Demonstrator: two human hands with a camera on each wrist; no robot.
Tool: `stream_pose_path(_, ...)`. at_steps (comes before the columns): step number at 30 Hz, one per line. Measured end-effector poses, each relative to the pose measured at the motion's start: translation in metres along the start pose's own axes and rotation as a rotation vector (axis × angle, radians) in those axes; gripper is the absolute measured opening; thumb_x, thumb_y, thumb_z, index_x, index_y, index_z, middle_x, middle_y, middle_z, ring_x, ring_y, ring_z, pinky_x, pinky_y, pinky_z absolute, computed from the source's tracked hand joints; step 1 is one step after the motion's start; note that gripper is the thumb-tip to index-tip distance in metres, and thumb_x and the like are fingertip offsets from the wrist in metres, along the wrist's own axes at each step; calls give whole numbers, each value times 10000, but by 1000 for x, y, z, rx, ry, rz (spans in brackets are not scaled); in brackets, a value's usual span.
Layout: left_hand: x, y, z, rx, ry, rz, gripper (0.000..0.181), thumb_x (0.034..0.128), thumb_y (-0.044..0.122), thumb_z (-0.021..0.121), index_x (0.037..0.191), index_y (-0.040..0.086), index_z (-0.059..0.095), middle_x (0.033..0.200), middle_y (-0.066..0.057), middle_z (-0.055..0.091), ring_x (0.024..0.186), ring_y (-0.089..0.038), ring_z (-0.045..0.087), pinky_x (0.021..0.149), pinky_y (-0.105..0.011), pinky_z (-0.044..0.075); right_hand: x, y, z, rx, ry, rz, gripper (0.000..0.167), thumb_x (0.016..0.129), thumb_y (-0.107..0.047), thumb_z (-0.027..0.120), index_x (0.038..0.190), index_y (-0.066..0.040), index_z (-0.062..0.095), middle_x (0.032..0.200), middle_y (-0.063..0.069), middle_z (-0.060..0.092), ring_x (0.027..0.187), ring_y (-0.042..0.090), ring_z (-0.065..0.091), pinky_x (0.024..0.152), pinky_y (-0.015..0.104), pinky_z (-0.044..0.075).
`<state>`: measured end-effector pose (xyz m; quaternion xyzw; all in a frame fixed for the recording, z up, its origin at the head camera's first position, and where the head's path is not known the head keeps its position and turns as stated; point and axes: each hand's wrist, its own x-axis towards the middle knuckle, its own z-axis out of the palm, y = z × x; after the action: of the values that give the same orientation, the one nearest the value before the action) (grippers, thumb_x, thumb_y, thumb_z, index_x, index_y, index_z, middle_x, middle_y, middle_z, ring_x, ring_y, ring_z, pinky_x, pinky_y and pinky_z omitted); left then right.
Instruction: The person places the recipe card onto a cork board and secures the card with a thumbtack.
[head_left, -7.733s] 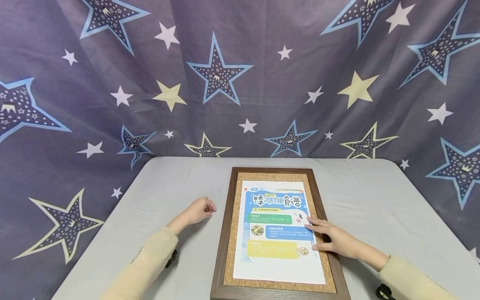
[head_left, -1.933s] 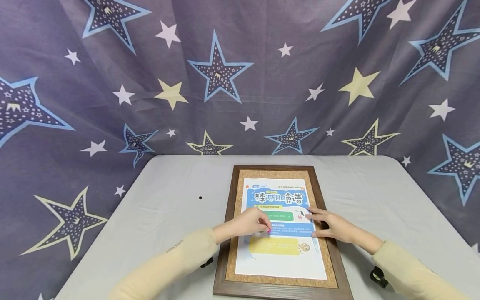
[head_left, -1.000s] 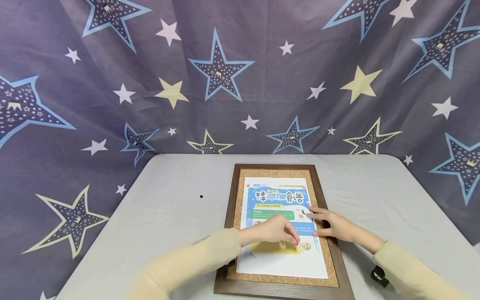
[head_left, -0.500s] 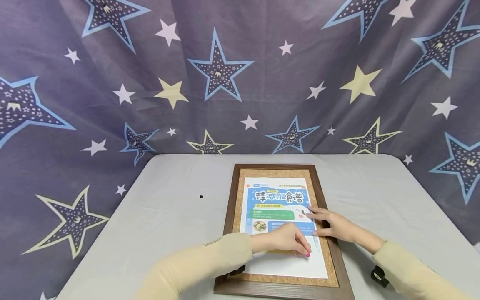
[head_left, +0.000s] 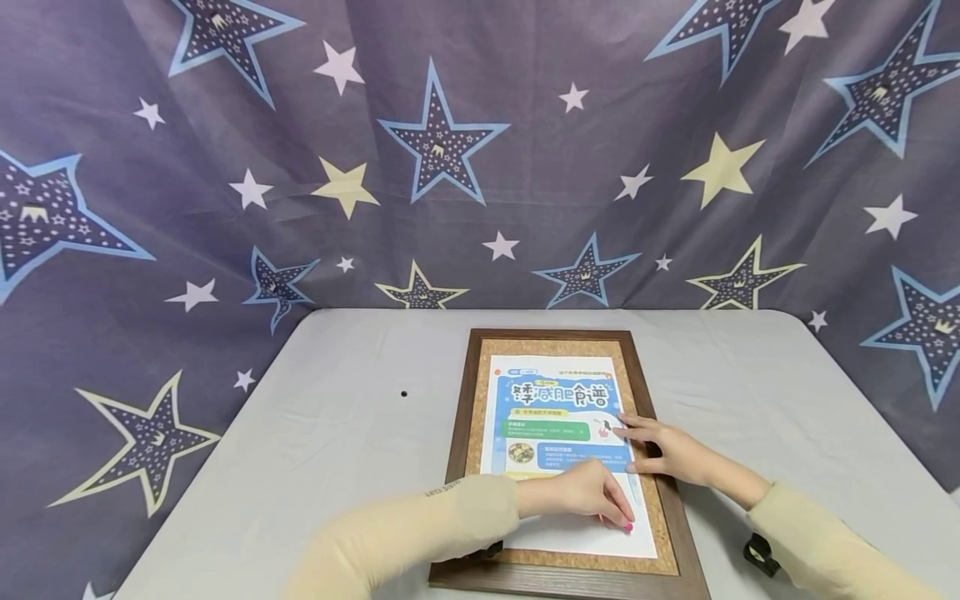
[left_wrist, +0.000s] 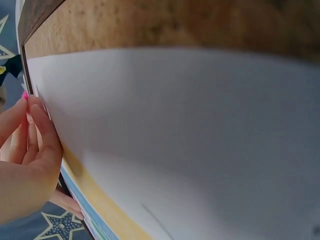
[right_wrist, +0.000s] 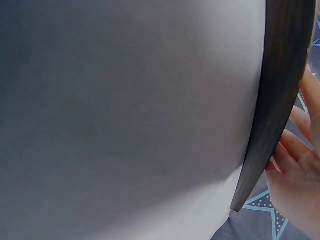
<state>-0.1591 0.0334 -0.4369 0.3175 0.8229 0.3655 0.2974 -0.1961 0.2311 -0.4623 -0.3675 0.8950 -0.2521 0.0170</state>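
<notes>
A wood-framed corkboard (head_left: 551, 575) lies on the table with a printed poster (head_left: 555, 425) on its cork. Near the poster's lower right corner, my left hand (head_left: 588, 490) pinches a small pink pushpin (head_left: 628, 527) between thumb and fingertips. In the left wrist view the pushpin (left_wrist: 25, 94) shows as a pink bit at the fingertips; whether its point touches the paper is hidden. My right hand (head_left: 671, 454) rests across the frame's right side, its spread fingertips on the poster's right edge. The right wrist view shows that hand (right_wrist: 295, 170) beyond the dark frame (right_wrist: 280, 85).
Small orange (head_left: 497, 372) and red (head_left: 609, 377) dots sit at the poster's upper corners. A tiny black object (head_left: 404, 393) lies on the grey tablecloth (head_left: 360, 450), left of the board. A star-patterned curtain (head_left: 480, 167) hangs behind the table.
My left hand has moved from beside the board across the poster to its lower right, carrying the pink pushpin. The tiny black object now shows on the table. My right hand stays nearly still.
</notes>
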Motion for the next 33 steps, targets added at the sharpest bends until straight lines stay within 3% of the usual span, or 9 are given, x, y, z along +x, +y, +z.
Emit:
stream_pose_path(6,1,2,7,-108,12,-73,62,749,4,666,791,-11,708,647,-72,668,402,-18,488,411,-176,454,0,-1,-1,8,5,-12,540,795,-282,639,1192,62,511,1283,281,397,1146,442,382,867,539,357)
stream_pose_path(12,0,3,10,-151,30,-91,58,737,-6,673,782,-23,704,645,-83,666,382,-20,471,400,-183,451,0,-1,0,1,5,-15,537,797,-287,636,1194,53,514,1282,278,400,1142,439,386,864,538,360)
stream_pose_path(22,1,7,11,-34,20,-67,51,726,61,703,764,31,721,569,-38,645,364,-1,438,370,-161,417,-1,0,0,-14,14,-38,524,804,-298,626,1183,50,525,1276,278,406,1131,436,397,840,531,381)
stream_pose_path(33,2,8,12,22,33,-77,51,714,103,723,724,53,723,507,-23,609,342,-3,406,356,-158,404,0,-1,-1,-11,13,-40,514,802,-282,634,1174,57,529,1272,284,408,1130,442,394,838,535,379)
